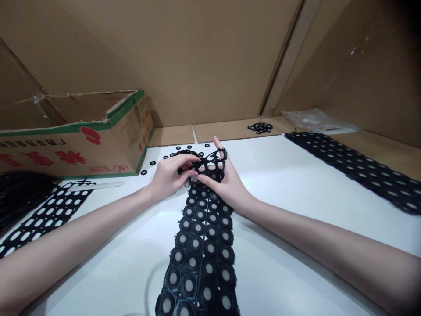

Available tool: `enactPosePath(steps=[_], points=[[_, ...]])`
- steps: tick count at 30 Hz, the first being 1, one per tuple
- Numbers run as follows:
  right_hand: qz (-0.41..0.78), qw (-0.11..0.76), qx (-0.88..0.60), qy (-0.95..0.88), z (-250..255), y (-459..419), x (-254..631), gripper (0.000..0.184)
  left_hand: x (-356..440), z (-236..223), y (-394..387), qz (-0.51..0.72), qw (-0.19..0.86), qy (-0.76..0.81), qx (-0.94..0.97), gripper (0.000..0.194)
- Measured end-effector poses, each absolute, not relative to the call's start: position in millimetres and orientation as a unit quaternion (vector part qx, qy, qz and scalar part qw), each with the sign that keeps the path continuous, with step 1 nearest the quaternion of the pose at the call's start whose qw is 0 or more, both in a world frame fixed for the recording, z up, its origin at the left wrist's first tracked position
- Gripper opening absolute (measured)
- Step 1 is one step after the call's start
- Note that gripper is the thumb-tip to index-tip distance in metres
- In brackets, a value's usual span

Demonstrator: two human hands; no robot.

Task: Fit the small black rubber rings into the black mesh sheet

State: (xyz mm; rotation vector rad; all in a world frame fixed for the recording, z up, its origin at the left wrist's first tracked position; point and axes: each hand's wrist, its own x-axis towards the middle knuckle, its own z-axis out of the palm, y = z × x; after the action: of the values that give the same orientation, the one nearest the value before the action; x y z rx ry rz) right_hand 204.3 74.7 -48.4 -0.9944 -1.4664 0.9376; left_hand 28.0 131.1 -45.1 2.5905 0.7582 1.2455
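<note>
A long black strip with rows of round pale-centred rings (195, 243) runs from the near edge up the white table. At its far end, both hands grip a black holed mesh piece (210, 163). My left hand (173, 175) pinches the mesh's left side, thumb and fingers close together. My right hand (226, 182) has mesh looped over its fingers, one finger pointing up, with the thumb pressed on the near side. Between the hands, the small details at the fingertips are hard to make out.
An open cardboard box (128, 140) stands at back left. Before it lie a black mesh sheet (62, 204), a pale flat tool (105, 185) and a black bundle (23, 193). Loose black rings (153, 163) dot the table. Another dark strip (358, 169), a ring pile (260, 127) and plastic film (319, 119) are right.
</note>
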Motion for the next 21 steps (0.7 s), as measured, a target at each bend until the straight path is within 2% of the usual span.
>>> enactPosePath(steps=[10, 21], points=[[0.356, 0.503, -0.426, -0.662, -46.8, 72.7, 203.2, 0.094, 24.9, -42.4, 132.4, 0.390, 0.225, 0.263, 0.853, 0.031], [0.362, 0.471, -0.415, -0.689, -48.4, 75.3, 203.1, 0.088, 24.5, -45.2, 138.5, 0.381, 0.391, 0.236, 0.804, 0.025]])
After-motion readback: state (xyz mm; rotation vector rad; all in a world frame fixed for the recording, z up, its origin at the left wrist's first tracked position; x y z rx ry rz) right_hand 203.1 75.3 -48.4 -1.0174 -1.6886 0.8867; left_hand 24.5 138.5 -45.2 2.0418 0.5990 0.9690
